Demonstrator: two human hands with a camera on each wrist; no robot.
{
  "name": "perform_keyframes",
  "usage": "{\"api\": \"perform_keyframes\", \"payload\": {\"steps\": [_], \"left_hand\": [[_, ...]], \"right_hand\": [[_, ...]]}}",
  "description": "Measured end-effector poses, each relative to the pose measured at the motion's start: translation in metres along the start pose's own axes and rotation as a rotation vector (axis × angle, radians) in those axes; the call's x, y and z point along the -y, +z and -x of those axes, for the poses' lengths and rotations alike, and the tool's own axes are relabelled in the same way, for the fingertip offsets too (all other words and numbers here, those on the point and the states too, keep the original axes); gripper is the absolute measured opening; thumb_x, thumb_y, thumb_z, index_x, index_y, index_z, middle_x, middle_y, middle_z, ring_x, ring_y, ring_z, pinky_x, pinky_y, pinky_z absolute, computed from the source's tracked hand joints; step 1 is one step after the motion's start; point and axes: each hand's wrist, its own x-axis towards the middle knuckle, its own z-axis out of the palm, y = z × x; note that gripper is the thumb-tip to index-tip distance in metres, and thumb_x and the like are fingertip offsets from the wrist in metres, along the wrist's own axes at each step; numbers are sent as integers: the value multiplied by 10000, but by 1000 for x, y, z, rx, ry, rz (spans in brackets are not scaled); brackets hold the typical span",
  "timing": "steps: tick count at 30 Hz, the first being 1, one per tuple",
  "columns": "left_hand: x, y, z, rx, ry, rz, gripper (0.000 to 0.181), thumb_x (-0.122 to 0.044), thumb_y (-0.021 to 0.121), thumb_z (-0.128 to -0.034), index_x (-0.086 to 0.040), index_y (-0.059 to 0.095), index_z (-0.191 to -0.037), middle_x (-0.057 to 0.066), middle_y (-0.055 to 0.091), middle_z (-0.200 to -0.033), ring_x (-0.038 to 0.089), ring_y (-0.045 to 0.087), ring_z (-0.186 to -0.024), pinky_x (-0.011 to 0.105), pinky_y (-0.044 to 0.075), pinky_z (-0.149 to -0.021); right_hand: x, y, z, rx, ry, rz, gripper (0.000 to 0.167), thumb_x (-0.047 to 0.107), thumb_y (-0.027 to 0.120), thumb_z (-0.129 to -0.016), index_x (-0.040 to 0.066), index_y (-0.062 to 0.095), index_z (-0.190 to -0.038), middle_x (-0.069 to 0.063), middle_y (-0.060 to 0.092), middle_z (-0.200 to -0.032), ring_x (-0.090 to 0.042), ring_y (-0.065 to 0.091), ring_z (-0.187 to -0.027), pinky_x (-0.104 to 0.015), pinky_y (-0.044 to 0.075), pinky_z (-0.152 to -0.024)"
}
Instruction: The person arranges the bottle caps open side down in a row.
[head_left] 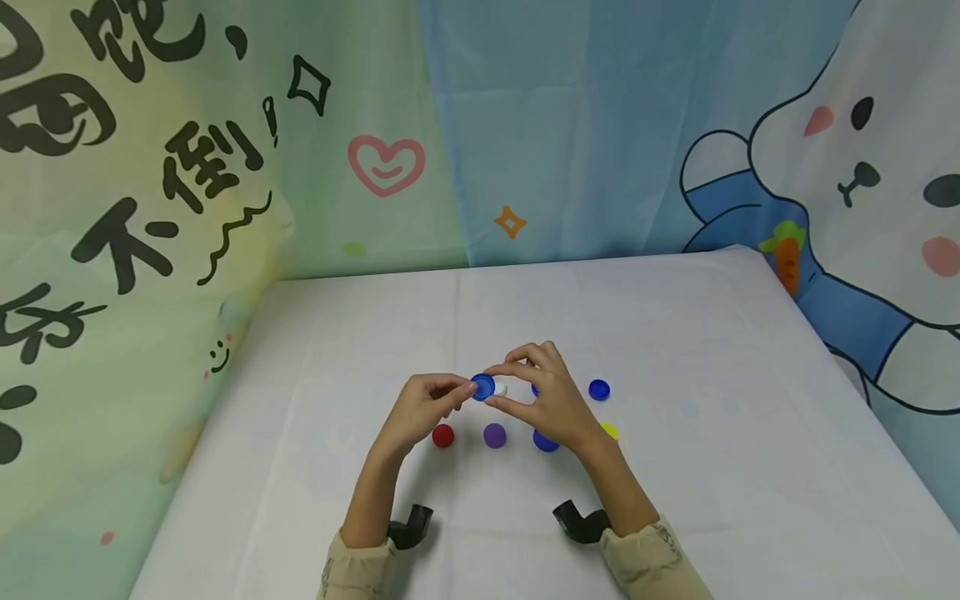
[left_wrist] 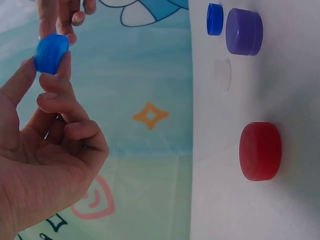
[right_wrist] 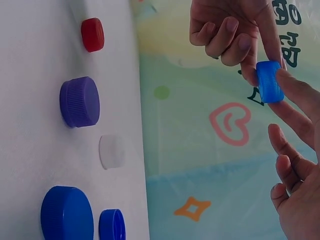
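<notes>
Above the table, a blue bottle cap [head_left: 483,387] is held up between the two hands, its hollow side toward the head camera. My left hand [head_left: 426,406] pinches its left edge between thumb and forefinger. From the other side, my right hand [head_left: 557,398] has thumb and forefinger on the cap's rim, with the other fingers bent away from it. Both wrist views show the ribbed side of this blue cap [left_wrist: 51,54] [right_wrist: 270,82]. Below the hands lie a red cap [head_left: 443,435] and a purple cap [head_left: 495,435]. Behind the held cap, a white cap [head_left: 501,388] is partly hidden.
A larger blue cap [head_left: 546,442] and a yellow cap [head_left: 610,431] lie partly under the right hand and forearm. Another blue cap [head_left: 599,389] sits to the right. One more blue cap [head_left: 535,389] is mostly covered. A white cloth [head_left: 360,333] covers the table; printed curtain [head_left: 570,125] hangs behind.
</notes>
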Motion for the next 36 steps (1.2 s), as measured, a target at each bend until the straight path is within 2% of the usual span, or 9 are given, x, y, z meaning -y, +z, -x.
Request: {"api": "perform_keyframes", "payload": {"steps": [3,10,16,20,24,28,33,35,36], "left_hand": [[-5,0,1,0,8,-10,213,-176,613,-900,19,688,-939,37,517,-687,155,454,-650,234,348,-546],[-5,1,0,-4,0,-13,215,-186,622,-895,12,696,-937,46,530,-702,306,494,-726,241,358,-574],[-4,2,0,-18,-5,-19,214,-194,628,-890,3,702,-933,42,545,-708,314,512,-752,269,376,-607],[-4,3,1,-37,23,-45,209,-189,638,-883,-3,701,-953,-2,557,-703,224,521,-713,273,400,-631],[-4,3,3,-64,111,-102,196,-154,654,-868,-9,693,-995,-1,550,-683,138,479,-631,232,378,-572],[-3,4,4,-96,242,-162,202,-109,672,-847,-15,689,-1024,29,538,-675,138,445,-609,233,348,-536],[24,6,-8,-103,449,-189,222,-135,698,-824,-79,703,-1039,-30,549,-678,109,449,-596,262,375,-503],[30,8,-10,-101,510,-195,226,-119,707,-812,-80,706,-1035,-33,552,-670,98,441,-581,279,373,-481],[26,8,-9,-100,528,-203,229,-84,707,-805,-58,703,-1033,-18,554,-665,98,436,-576,287,370,-475]], "right_hand": [[-1,0,1,-4,-1,-3,329,276,804,-714,145,727,-1006,1,539,-974,-138,384,-901,-313,382,-707],[-2,1,1,-7,-2,-4,338,279,805,-712,150,722,-1013,-2,540,-982,-140,386,-909,-315,383,-707],[-3,2,4,3,20,-9,361,280,796,-722,140,712,-1044,-6,546,-990,-141,394,-913,-319,391,-714],[-3,2,5,21,49,-30,403,300,782,-737,140,688,-1095,1,552,-1001,-139,398,-922,-331,397,-719],[-4,2,7,53,108,-62,383,330,748,-771,145,682,-1100,17,553,-1006,-132,395,-937,-354,399,-733],[-6,4,9,83,163,-106,309,323,691,-826,107,698,-1047,10,565,-1015,-148,413,-957,-367,408,-752],[-11,7,11,99,210,-197,258,291,586,-908,64,708,-907,-15,576,-1001,-169,429,-938,-456,436,-777],[-11,7,12,96,224,-236,260,278,568,-920,61,703,-875,-18,578,-991,-173,428,-929,-502,429,-781],[-11,7,12,95,228,-250,254,268,567,-922,59,701,-869,-19,578,-991,-176,428,-930,-507,424,-784]]}}
